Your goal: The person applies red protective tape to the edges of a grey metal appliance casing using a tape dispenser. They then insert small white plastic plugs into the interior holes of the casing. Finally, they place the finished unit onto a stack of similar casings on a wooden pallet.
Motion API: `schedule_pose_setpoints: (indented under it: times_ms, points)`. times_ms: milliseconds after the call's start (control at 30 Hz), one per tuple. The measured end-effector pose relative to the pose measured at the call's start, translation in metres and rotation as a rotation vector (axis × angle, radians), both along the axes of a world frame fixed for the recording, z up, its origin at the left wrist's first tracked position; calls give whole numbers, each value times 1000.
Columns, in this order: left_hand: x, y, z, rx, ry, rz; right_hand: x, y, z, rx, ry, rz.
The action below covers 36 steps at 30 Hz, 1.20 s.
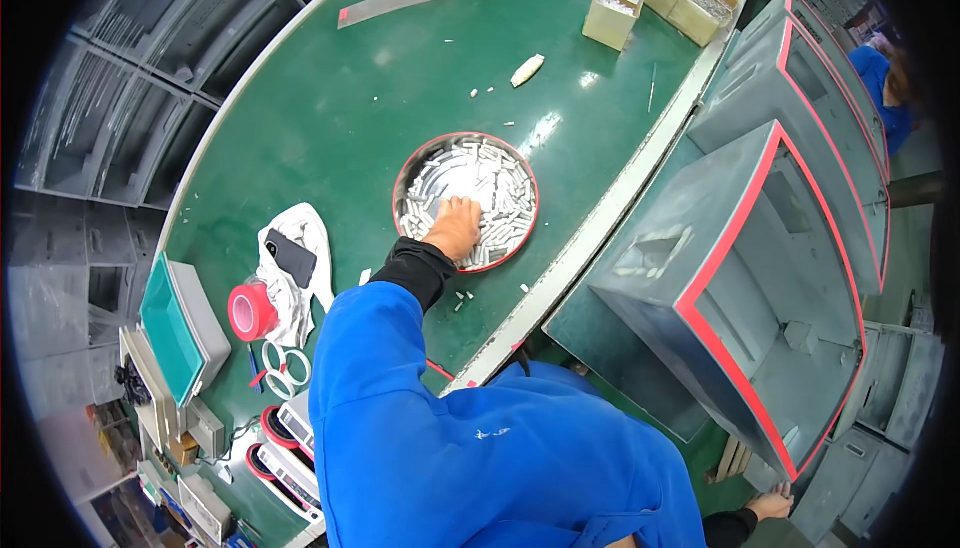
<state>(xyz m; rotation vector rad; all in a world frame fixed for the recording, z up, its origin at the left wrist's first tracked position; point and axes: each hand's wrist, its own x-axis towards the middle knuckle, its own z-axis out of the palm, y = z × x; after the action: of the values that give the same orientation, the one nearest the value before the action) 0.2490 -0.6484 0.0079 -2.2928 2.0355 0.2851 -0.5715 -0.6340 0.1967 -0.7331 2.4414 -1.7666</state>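
A round metal pan (pixel 398 210) with a red rim stands on the green table. It holds many short white cylindrical pieces (pixel 510 198), and its shiny bottom shows in part. My left hand (pixel 457 227) is down inside the pan, fingers curled among the pieces; what they hold is hidden. At the lower right, my right hand (pixel 771 504) has its fingers closed at the lower corner of a grey crate (pixel 640 238) edged with red tape.
Left on the green table (pixel 330 128) lie a white cloth (pixel 300 223) with a phone (pixel 291 257), a red tape roll (pixel 252 312), scissors (pixel 284 366) and a teal tray (pixel 170 323). Small boxes (pixel 613 13) stand far right. More grey crates (pixel 790 78) sit beyond the table's edge.
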Motion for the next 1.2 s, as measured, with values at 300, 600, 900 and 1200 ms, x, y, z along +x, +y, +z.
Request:
schedule_pose_setpoints:
  times_ms: [300, 600, 900, 1200]
  points:
    - [5, -16, 25, 208, 461, 376, 59, -118, 138, -434, 499, 594]
    - [-124, -64, 234, -98, 1732, -339, 440, -184, 138, -393, 457, 2152]
    - [-186, -98, 286, -33, 1543, -343, 482, -212, 110, -607, 333, 2225]
    - [-196, -137, 315, -91, 1214, -368, 473, -241, 132, -580, -127, 2242]
